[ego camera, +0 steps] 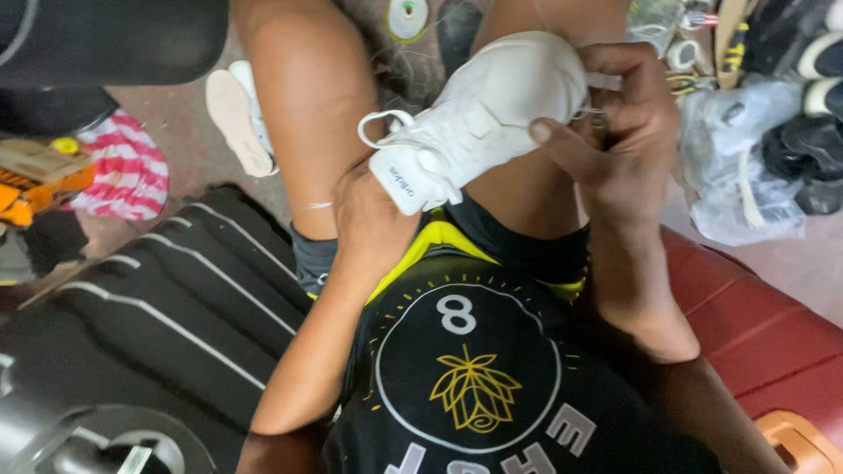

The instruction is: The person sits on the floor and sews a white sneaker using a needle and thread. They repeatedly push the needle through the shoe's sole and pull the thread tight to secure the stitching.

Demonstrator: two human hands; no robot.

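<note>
A: Where's the shoe (479, 114) kept?
B: Propped on the knees; heel gripped by left hand (373, 219), fingers closed under it.
A: Right hand (619, 132)?
B: Pinched at the toe w/ thread; shoe should be held steady.

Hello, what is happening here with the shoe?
A seated person holds a white shoe across the knees. The left hand supports the heel end from below, and the right hand grips the toe end, with the fingers at its edge. A loose insole lies on the floor to the left, beside a striped cloth. More shoes and a plastic bag are on the right. Whether thread or a tool is in the right hand cannot be told.
</note>
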